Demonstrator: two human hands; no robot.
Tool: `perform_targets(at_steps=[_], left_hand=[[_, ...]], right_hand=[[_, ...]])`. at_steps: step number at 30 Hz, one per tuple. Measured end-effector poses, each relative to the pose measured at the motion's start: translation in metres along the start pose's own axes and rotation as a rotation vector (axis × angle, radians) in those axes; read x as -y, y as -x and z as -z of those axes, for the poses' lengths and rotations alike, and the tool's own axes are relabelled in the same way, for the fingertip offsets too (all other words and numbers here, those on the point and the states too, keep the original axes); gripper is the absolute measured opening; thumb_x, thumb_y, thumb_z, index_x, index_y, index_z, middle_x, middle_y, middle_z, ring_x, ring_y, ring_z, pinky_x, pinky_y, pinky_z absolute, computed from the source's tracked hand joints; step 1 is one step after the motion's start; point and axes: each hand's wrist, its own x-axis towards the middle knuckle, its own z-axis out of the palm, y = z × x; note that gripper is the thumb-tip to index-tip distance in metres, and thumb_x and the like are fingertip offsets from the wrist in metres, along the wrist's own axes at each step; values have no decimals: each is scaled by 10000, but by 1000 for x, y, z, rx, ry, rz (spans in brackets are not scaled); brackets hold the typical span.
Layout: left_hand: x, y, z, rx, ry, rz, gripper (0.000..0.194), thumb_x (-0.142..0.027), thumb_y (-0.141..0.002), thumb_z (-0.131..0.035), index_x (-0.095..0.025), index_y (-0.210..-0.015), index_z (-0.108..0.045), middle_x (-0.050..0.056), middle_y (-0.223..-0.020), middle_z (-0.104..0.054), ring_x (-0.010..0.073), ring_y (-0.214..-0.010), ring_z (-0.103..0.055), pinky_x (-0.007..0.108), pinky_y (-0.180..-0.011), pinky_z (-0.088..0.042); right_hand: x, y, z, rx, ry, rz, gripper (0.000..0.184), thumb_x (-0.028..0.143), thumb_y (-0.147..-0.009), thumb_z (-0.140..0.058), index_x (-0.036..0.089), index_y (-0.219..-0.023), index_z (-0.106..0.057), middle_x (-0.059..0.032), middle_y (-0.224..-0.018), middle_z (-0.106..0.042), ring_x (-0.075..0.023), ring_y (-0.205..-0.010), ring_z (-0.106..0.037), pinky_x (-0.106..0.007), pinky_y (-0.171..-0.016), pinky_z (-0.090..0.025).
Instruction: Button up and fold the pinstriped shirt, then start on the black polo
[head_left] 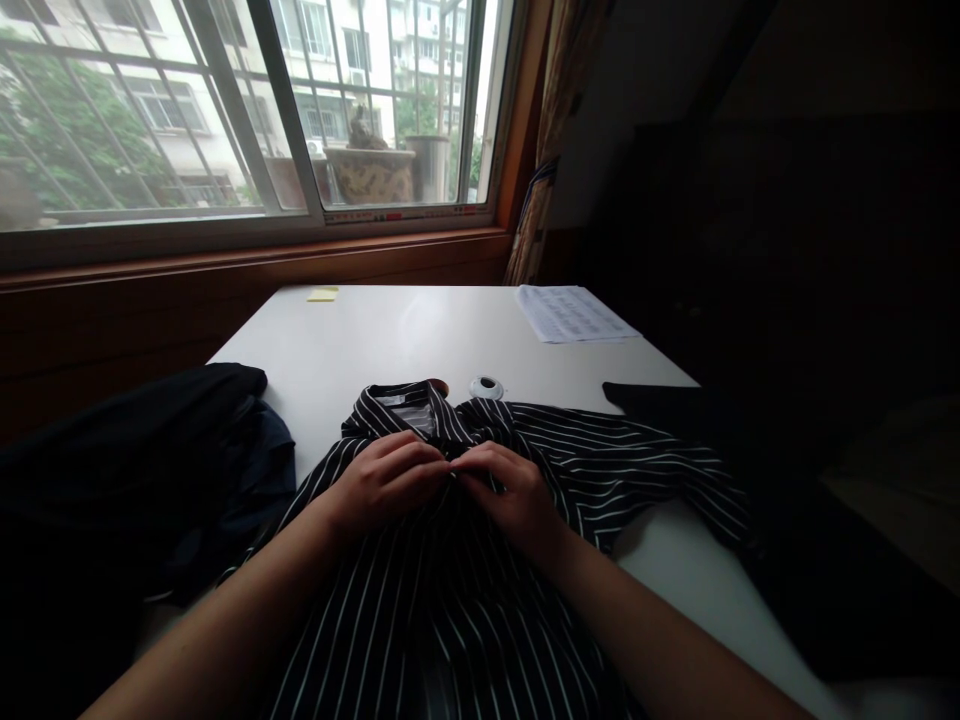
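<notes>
A black shirt with white stripes (360, 600) lies spread on the white table, its collar toward the window and one sleeve stretched out to the right. My left hand (391, 480) is closed on the shirt's front just below the collar. Right beside it, my right hand (514, 492) pinches the same part of the front between thumb and fingers. The fingertips of both hands meet there, and whatever small part lies between them is hidden.
Dark clothes (217, 450) are heaped at the left, and dark cloth (652, 398) lies at the right. On the white table (405, 330) are printed sheets (574, 313), a yellow sticky note (322, 294) and a round white object with a dark centre (487, 387). A barred window stands behind.
</notes>
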Motion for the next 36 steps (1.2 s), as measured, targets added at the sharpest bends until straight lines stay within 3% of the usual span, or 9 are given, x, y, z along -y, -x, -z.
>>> perform_targets(at_steps=[6,17,23,36], left_hand=[[2,3,-1,28,-16,-55,275,-150,-905,-646,-149,-1178,-612,88,-977,-704,188,-844,-635,341,-703,-580],[-2,6,1,10,-123,-124,258,-144,-906,-636,-179,-1161,-615,59,-949,-714,177,-792,-656,341,-665,-586],[-4,1,2,-15,-133,-157,216,-106,-886,-647,-134,-1098,-616,62,-870,-709,170,-749,-638,325,-638,-570],[-2,2,2,0,-160,-141,178,-133,-897,-651,-139,-1072,-618,57,-855,-695,170,-736,-619,324,-636,-534]], right_hand=[[5,1,0,-59,51,56,125,146,-916,-640,244,-985,-677,-15,-897,-688,-154,-844,-671,-295,-782,-553],[9,1,-1,-49,64,110,177,121,-915,-610,251,-1024,-660,-27,-936,-685,-158,-876,-672,-319,-803,-580],[5,3,-2,-11,55,100,176,137,-933,-604,249,-1050,-673,-42,-981,-692,-164,-909,-675,-332,-817,-589],[11,2,0,-50,132,133,150,153,-913,-638,239,-1028,-683,-50,-949,-695,-180,-887,-664,-359,-805,-587]])
